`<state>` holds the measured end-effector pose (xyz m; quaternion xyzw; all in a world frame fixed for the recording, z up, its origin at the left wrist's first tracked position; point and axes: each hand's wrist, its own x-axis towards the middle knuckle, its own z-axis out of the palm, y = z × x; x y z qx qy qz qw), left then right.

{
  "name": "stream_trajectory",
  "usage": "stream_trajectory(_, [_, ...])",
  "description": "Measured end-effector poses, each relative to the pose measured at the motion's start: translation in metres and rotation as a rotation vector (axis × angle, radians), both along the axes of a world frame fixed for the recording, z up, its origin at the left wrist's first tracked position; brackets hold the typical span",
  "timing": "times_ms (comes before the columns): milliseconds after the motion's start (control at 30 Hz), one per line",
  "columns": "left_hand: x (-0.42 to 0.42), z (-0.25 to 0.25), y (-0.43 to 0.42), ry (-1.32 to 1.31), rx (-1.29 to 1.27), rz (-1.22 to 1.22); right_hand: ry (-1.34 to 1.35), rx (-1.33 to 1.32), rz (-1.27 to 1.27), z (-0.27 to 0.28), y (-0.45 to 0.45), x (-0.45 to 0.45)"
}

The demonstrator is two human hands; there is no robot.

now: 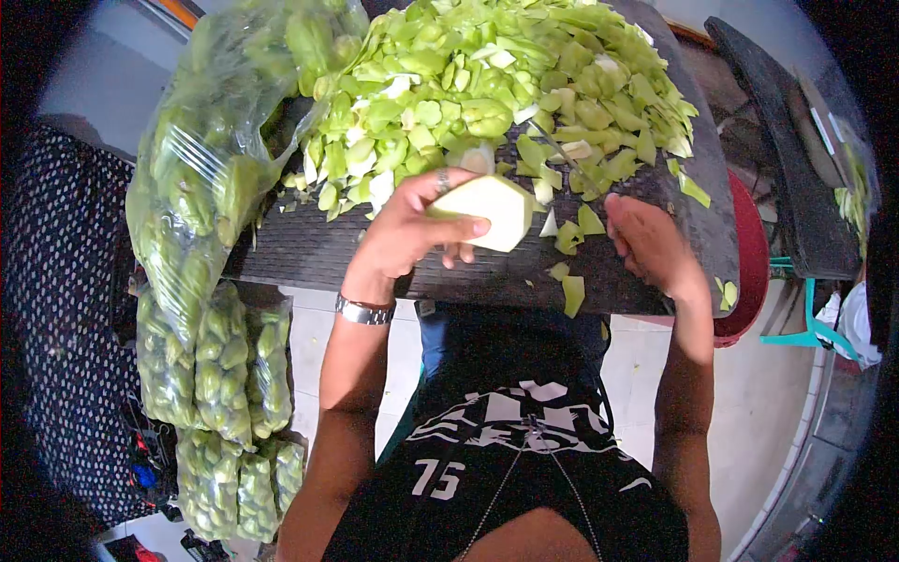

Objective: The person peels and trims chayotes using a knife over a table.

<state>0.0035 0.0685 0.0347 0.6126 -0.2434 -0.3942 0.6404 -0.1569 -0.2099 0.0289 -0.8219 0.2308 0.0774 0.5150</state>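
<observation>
My left hand (412, 229), with a ring and a metal watch on its wrist, grips a peeled, pale green chayote (498, 214) over the near part of the dark table. The chayote's surface is cut into flat facets. To its right, my right hand (651, 245) is closed, with curled fingers. A thin knife blade (567, 157) extends from it up and left over the peelings; the handle is hidden in the hand. Beyond both hands lies a large heap of green peelings (440, 103), with loose pieces scattered between the hands.
A clear plastic bag of whole chayotes (192, 178) lies along the table's left side. More filled bags (222, 365) stand below it on the left. A red tub (744, 272) is beside the table's right edge, near a turquoise stool (810, 314) and another dark surface (782, 150).
</observation>
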Motion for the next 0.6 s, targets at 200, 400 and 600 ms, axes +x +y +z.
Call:
stream_trajectory(200, [-0.003,-0.019,-0.008,0.370,-0.285,0.207,-0.075,0.337,0.071,0.003,0.011,-0.011])
stream_trajectory(400, [0.008,-0.038,-0.009,0.578,-0.695,0.306,-0.198,0.536,0.170,0.021,0.016,-0.023])
stream_trajectory(600, [0.025,-0.020,-0.034,0.873,-1.032,0.502,-0.099,0.457,0.089,0.014,0.033,-0.019])
